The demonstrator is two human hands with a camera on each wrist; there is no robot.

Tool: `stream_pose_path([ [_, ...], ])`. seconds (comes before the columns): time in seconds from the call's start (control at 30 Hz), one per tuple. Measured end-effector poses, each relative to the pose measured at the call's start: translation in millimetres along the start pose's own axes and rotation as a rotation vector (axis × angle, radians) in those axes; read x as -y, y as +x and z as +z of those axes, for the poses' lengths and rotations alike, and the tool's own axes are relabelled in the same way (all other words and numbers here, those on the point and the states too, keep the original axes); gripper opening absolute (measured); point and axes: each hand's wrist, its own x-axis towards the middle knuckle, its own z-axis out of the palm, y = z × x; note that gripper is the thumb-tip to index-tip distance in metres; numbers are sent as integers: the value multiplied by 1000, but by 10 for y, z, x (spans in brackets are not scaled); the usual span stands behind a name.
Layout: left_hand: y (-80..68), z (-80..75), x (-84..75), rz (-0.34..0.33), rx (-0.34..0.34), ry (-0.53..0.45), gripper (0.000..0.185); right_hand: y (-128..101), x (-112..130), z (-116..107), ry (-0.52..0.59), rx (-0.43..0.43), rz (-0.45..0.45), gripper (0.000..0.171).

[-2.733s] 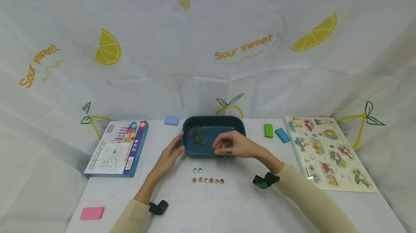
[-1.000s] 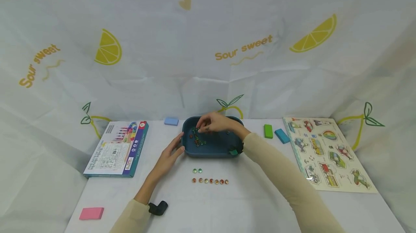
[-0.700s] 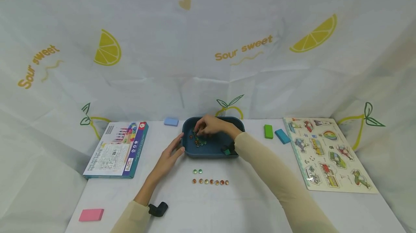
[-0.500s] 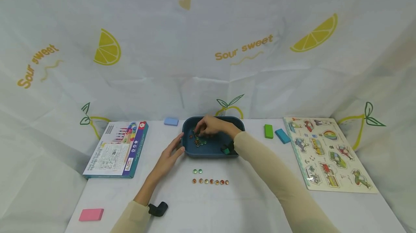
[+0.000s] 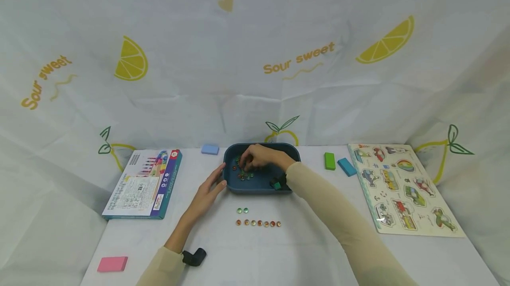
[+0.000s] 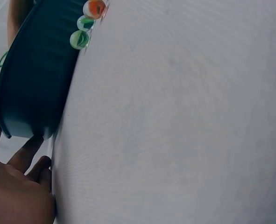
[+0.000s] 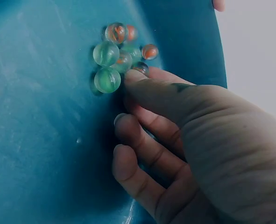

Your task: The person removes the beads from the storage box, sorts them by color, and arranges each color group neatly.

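Note:
In the head view a dark blue tray [image 5: 255,190] holds a loose group of green and orange glass marbles [image 5: 245,175] toward its left side. My right hand [image 5: 259,155] reaches into the tray. Seen from the right wrist, its thumb and index finger pinch a dark orange marble [image 7: 140,69] at the edge of the group, the other fingers curled below. My left hand [image 5: 204,195] rests its extended fingertips against the tray's left end. In front of the tray are two green marbles [image 5: 242,210] and a row of several orange marbles [image 5: 260,223].
A boxed set [image 5: 141,184] lies at the left, with a pink block [image 5: 113,264] nearer. A light blue block [image 5: 210,149] sits behind. Right of the tray are a green block [image 5: 329,161], a blue block [image 5: 347,167] and a picture puzzle board [image 5: 404,188].
An orange marble was added to the right end of the row. My right hand moved back into the tray, to the marbles at its left. The left hand stayed put.

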Motion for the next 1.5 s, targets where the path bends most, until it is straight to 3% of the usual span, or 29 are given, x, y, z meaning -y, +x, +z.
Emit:
stream_pose_path([
  [0.27,-8,1,-13,-8,-1,3,59,-14,10,3,-23,5,-2,13],
  [0.47,-6,9,-14,-6,-10,10,59,-65,-28,-7,21,-17,-20,8],
  [0.57,0,11,-6,1,-14,7,59,-171,6,-41,53,-47,-61,8],
  [0.77,11,17,10,14,-16,8,60,-602,137,-32,75,-94,-245,8],
  [0.97,-2,13,11,23,-11,-11,60,-1249,179,240,165,-136,-301,6],
  [1.2,-9,18,-6,18,-5,4,59,-1876,3,697,273,-253,-211,7],
  [1.33,-8,15,1,22,-6,10,60,-2050,-126,918,284,-300,-181,7],
  [1.5,-8,10,0,18,-11,18,60,-2081,-193,1115,192,-338,-174,8],
])
